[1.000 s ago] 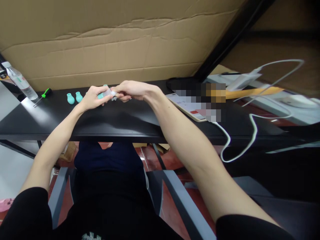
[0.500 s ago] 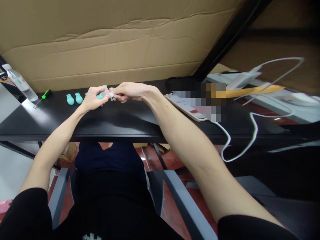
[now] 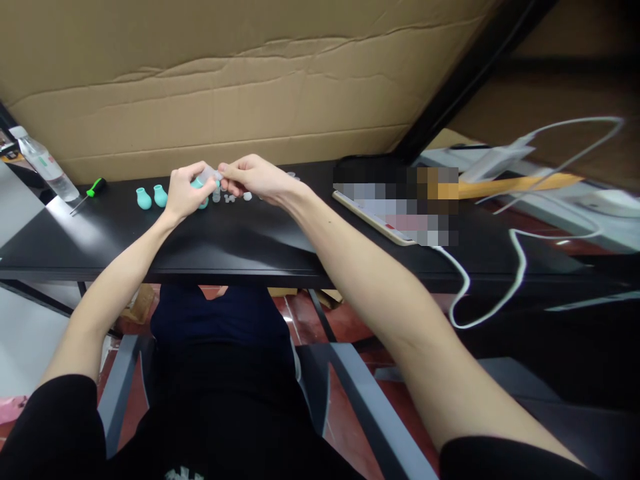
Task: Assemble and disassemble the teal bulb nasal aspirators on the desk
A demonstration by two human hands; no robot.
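My left hand (image 3: pixel 186 192) is closed around a translucent plastic piece (image 3: pixel 209 175), with some teal showing between thumb and fingers. Thumb and fingertips of my right hand (image 3: pixel 253 179) pinch together at the right end of that piece; whatever small part they hold is hidden. Just below the fingers, small clear and white parts (image 3: pixel 229 198) lie on the black table, along with a white cap-like part (image 3: pixel 247 196). Left of my left hand stand two teal rubber bulbs with open necks, one farther left (image 3: pixel 143 199) and one nearer the hand (image 3: pixel 160 195).
A green-and-black screwdriver (image 3: pixel 96 188) and a clear water bottle (image 3: pixel 47 167) are at the table's left end. To the right lies a phone (image 3: pixel 370 217), partly blurred out, with a white cable (image 3: pixel 517 257) looping over the edge. A cardboard wall (image 3: pixel 225 93) closes off the back.
Both hands have shifted slightly left and up with the translucent piece. Small clear and white parts on the table below the right hand now show. The view has turned a little.
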